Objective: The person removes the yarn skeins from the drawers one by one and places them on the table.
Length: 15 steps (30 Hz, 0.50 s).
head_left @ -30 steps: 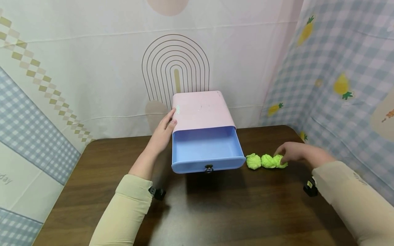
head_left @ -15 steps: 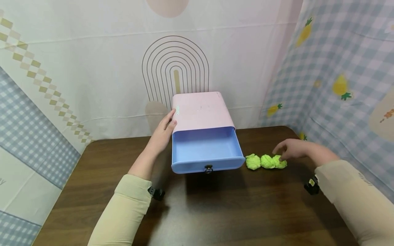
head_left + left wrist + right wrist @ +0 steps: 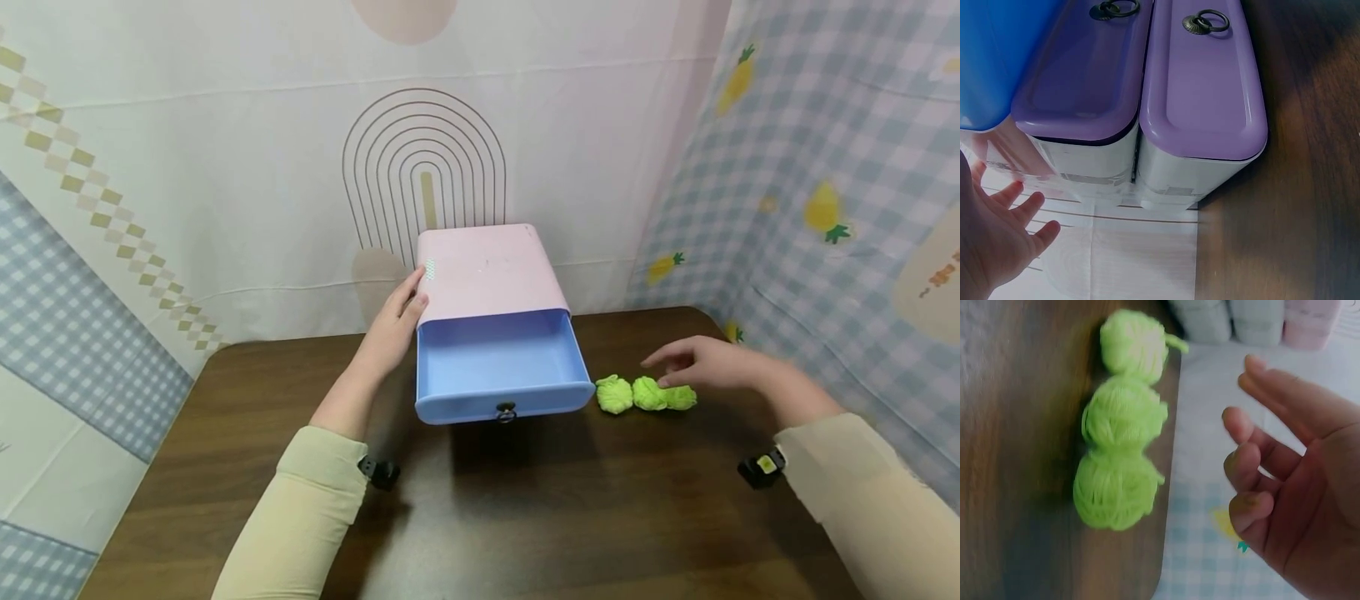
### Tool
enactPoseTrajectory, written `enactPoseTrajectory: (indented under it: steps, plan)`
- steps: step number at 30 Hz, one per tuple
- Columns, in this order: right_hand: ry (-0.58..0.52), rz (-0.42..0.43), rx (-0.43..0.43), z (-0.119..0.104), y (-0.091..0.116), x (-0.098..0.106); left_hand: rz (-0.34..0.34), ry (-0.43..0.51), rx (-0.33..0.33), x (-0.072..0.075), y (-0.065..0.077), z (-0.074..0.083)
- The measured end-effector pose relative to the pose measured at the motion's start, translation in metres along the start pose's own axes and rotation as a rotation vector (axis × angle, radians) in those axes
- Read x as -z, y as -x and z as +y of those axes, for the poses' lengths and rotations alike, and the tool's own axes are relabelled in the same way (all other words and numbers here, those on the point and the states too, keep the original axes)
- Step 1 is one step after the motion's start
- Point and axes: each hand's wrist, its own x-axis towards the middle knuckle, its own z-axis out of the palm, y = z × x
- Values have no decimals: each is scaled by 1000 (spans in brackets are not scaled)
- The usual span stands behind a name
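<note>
My left hand (image 3: 390, 330) rests against the left side of a drawer unit with a pink top (image 3: 487, 271), its fingers extended. The unit's blue top drawer (image 3: 501, 354) is pulled out, with nothing inside it. Two purple drawers (image 3: 1204, 75) with ring pulls sit closed in the left wrist view. To the right of the unit, three lime-green yarn balls (image 3: 1116, 490) lie in a row on the table. Above the right end of that row hovers my right hand (image 3: 708, 364), fingers loosely bent and holding nothing; it partly covers the rightmost yarn ball (image 3: 681, 398) in the head view.
The brown wooden table (image 3: 540, 508) extends in front of the unit. A printed cloth (image 3: 300, 167) hangs behind it, and a blue checked cloth (image 3: 810, 250) hangs on the right. Small black cameras (image 3: 761, 468) are worn at the wrists.
My right hand has lifted off the rightmost yarn ball, its fingers spreading, and drifted slightly left over the row. My left hand stays against the unit.
</note>
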Motion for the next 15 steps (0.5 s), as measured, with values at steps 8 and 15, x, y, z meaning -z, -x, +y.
enactPoseTrajectory:
  steps: [8,15]
  plan:
    - [-46,98,58,-20,7,-19,4,-4,-7,0,-1,-1]
    - [-116,209,217,-39,16,-37,2,-18,-1,-1,-1,-1]
